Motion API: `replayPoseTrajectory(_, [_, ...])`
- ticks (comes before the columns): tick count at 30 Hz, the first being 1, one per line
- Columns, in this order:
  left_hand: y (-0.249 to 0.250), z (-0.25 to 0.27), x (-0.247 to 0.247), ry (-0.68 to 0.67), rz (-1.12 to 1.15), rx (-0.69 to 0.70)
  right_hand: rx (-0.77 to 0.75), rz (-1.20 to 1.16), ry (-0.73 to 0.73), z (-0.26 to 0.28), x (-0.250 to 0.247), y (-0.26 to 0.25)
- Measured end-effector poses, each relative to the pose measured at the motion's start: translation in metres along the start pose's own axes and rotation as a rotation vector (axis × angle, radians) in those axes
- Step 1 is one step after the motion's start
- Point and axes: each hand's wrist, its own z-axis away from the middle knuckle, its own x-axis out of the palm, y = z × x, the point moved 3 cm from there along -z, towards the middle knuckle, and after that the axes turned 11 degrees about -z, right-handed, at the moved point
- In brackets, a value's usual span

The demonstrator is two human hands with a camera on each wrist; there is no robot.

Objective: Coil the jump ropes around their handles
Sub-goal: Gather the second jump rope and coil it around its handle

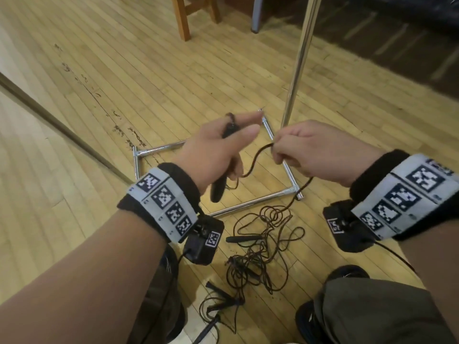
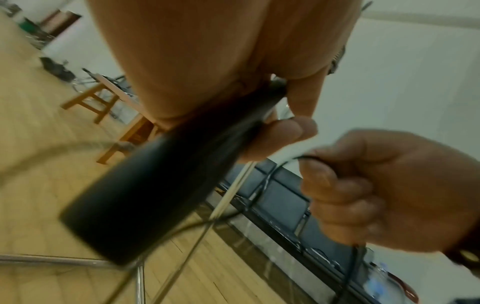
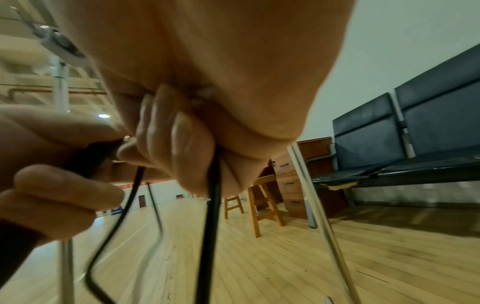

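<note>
My left hand (image 1: 223,147) grips a black jump rope handle (image 1: 218,187), held upright above the floor; the handle (image 2: 166,179) fills the left wrist view. My right hand (image 1: 313,150) pinches the thin dark rope (image 1: 253,162) that runs from that handle. The rope (image 3: 213,216) passes down through the curled right fingers to a tangled pile (image 1: 263,244) on the floor. Other black handles (image 1: 242,238) lie in the pile, and another rope with handles (image 1: 218,304) lies nearer my legs.
A chrome stand with a square base (image 1: 248,202) and an upright pole (image 1: 298,60) is on the wooden floor under my hands. Wooden stools (image 1: 183,18) stand behind, and black bench seats (image 3: 405,131) line the wall on the right. My shoes (image 1: 347,271) are at the bottom.
</note>
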Motion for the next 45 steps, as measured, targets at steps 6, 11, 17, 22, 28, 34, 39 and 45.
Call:
replayPoseTrajectory(6, [0.002, 0.0, 0.006, -0.093, -0.06, -0.001, -0.093, -0.07, -0.045, 0.002, 0.008, -0.001])
replayPoseTrajectory(11, [-0.004, -0.007, -0.025, 0.276, 0.001, -0.199, -0.028, 0.012, 0.004, -0.006, -0.009, 0.041])
replayPoseTrajectory(17, [-0.021, -0.005, -0.089, 0.654, 0.31, -0.346, 0.193, 0.224, 0.085, -0.004, -0.037, 0.12])
replayPoseTrajectory(22, [-0.029, 0.002, -0.093, 0.733, 0.164, -0.413, 0.326, 0.463, 0.09, 0.0, -0.043, 0.131])
replayPoseTrajectory(28, [-0.006, 0.003, -0.025, 0.263, -0.192, -0.187, 0.048, 0.183, 0.048, -0.004, -0.015, 0.04])
replayPoseTrajectory(34, [0.005, 0.001, 0.012, -0.115, -0.179, -0.048, -0.081, -0.133, -0.032, -0.004, 0.006, 0.007])
replayPoseTrajectory(39, [-0.004, -0.006, -0.031, 0.307, 0.09, -0.246, -0.042, -0.044, -0.019, -0.008, -0.004, 0.043])
replayPoseTrajectory(45, [-0.023, 0.001, -0.103, 0.736, 0.273, -0.382, 0.246, 0.278, 0.073, -0.002, -0.032, 0.126])
